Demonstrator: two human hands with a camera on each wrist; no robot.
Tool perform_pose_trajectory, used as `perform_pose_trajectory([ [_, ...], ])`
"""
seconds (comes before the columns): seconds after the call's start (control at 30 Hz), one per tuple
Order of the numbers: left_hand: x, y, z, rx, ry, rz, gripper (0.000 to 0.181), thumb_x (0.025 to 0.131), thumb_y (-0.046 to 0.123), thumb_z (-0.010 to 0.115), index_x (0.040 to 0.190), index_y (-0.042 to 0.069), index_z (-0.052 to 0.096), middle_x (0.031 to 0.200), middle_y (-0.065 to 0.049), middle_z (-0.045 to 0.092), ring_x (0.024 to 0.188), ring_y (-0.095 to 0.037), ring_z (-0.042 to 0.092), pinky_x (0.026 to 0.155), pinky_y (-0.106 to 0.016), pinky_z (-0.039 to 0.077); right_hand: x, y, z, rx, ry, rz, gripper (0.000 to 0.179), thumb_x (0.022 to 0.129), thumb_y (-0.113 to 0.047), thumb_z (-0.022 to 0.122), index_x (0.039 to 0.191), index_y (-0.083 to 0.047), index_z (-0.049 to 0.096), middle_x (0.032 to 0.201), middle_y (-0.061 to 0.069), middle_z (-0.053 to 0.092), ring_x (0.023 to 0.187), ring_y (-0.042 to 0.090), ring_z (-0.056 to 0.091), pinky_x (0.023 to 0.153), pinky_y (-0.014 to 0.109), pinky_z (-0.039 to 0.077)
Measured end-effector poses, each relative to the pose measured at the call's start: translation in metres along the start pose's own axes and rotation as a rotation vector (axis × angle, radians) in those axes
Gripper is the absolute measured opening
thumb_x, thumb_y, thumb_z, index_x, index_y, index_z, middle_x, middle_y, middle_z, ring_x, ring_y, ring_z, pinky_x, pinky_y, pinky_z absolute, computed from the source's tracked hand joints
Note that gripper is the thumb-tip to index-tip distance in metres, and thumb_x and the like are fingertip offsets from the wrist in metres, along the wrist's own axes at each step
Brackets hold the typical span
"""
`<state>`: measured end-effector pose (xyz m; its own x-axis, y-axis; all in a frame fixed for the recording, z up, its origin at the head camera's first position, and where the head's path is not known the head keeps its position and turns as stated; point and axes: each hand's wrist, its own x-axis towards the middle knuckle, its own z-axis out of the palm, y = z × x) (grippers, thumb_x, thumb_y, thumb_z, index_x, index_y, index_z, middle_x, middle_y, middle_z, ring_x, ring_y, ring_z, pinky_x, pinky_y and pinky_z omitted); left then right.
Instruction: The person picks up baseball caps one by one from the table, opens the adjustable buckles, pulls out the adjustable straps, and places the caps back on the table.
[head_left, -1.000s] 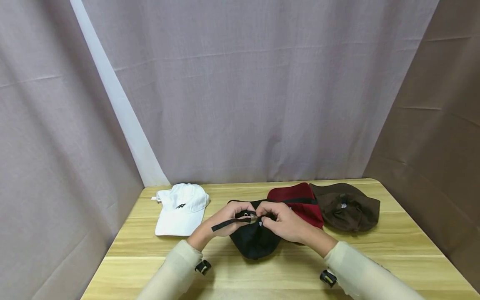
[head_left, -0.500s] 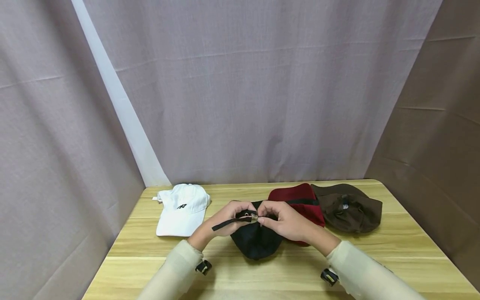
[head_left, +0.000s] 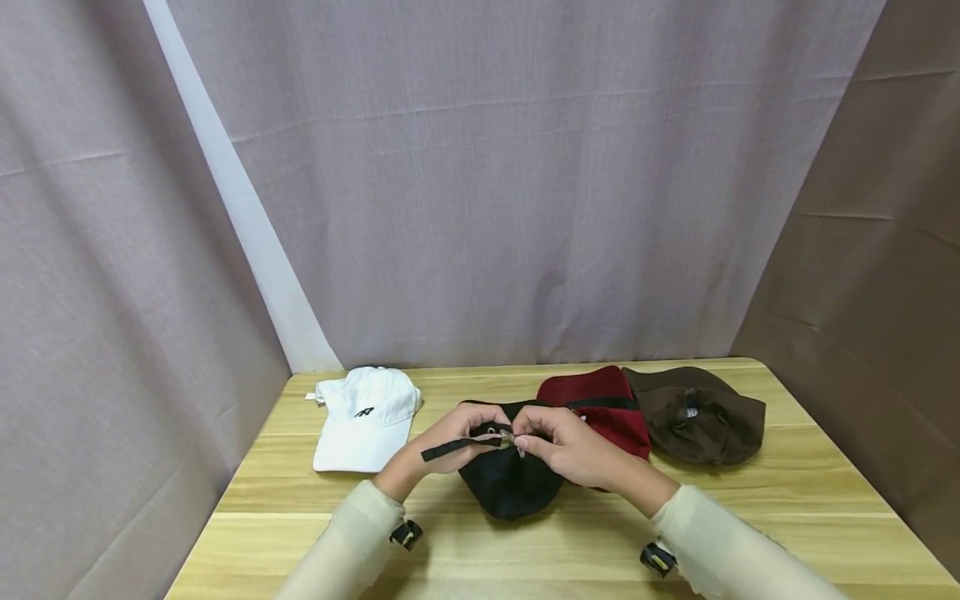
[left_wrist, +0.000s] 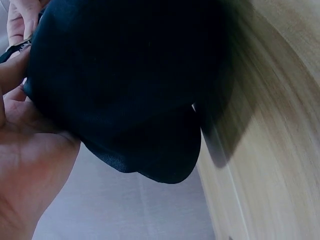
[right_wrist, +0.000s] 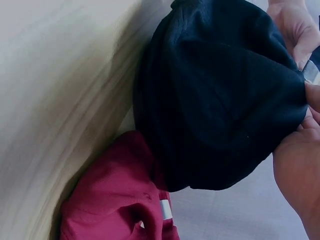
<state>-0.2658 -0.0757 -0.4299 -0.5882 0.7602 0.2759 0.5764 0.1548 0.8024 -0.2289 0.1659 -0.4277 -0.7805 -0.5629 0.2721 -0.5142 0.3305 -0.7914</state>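
Note:
Both hands hold a black cap [head_left: 512, 483] at its back strap, over the middle of the table. My left hand [head_left: 459, 433] grips the band on the left side, and the loose end of the black strap [head_left: 450, 450] sticks out leftward across it. From the right, my right hand [head_left: 567, 444] pinches with thumb and fingers beside a small metal buckle [head_left: 507, 438], which sits between the two hands. In the left wrist view the cap's dark crown [left_wrist: 120, 75] fills much of the picture, its shadow falling on the wood. Fingers partly hide the buckle and strap.
A white cap [head_left: 367, 425] lies at the left, brim toward me. Behind the right hand a dark red cap [head_left: 618, 425] lies against a brown cap [head_left: 697, 425] turned inside up. The wooden table [head_left: 480, 554] ends at a grey curtain [head_left: 480, 208].
The right thumb and fingertips shift slightly at the buckle. The left hand keeps its grip, and the cap stays nearly in place. The other caps have not moved.

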Motion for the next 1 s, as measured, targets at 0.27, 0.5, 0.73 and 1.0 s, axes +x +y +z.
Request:
perform_pose_trajectory([
  [0.27,-0.0001,-0.0014,-0.0003,-0.006,-0.002,0.012,0.006,0.100,-0.003,0.065,0.099,0.001,0.069,0.087,-0.012,0.065,0.080,-0.001,0.052,0.076,-0.018,0.044,-0.0010,-0.0012,0.0021,0.013,0.003,-0.023,0.007,0.105,-0.009,0.064,0.098,-0.011,0.066,0.084,0.001,0.063,0.074,0.004,0.052,0.069,0.023,0.047],
  [0.5,-0.0010,-0.0034,-0.0012,0.031,-0.005,0.030,0.009,0.099,-0.005,0.064,0.097,0.002,0.069,0.090,-0.014,0.069,0.084,-0.001,0.055,0.080,-0.019,0.047,-0.0007,0.0014,0.0041,0.002,-0.016,-0.033,0.010,0.106,-0.006,0.060,0.099,-0.010,0.066,0.088,0.005,0.066,0.076,0.004,0.053,0.070,0.023,0.048],
  [0.73,-0.0010,-0.0026,-0.0008,0.036,-0.016,0.003,0.008,0.099,-0.003,0.064,0.097,0.003,0.070,0.092,-0.014,0.069,0.085,-0.001,0.054,0.081,-0.019,0.046,-0.0023,0.0031,0.0043,-0.007,-0.012,-0.026,0.011,0.107,-0.006,0.059,0.099,-0.011,0.066,0.090,0.006,0.066,0.076,0.005,0.052,0.070,0.023,0.048],
  [1.0,-0.0011,-0.0026,-0.0008,0.031,-0.012,-0.005,0.010,0.098,-0.005,0.063,0.098,0.002,0.070,0.088,-0.010,0.066,0.083,-0.001,0.053,0.079,-0.018,0.045,-0.0022,0.0025,0.0049,-0.015,-0.006,-0.040,0.012,0.107,-0.005,0.059,0.100,-0.013,0.065,0.092,0.003,0.065,0.077,0.004,0.053,0.071,0.023,0.048],
])
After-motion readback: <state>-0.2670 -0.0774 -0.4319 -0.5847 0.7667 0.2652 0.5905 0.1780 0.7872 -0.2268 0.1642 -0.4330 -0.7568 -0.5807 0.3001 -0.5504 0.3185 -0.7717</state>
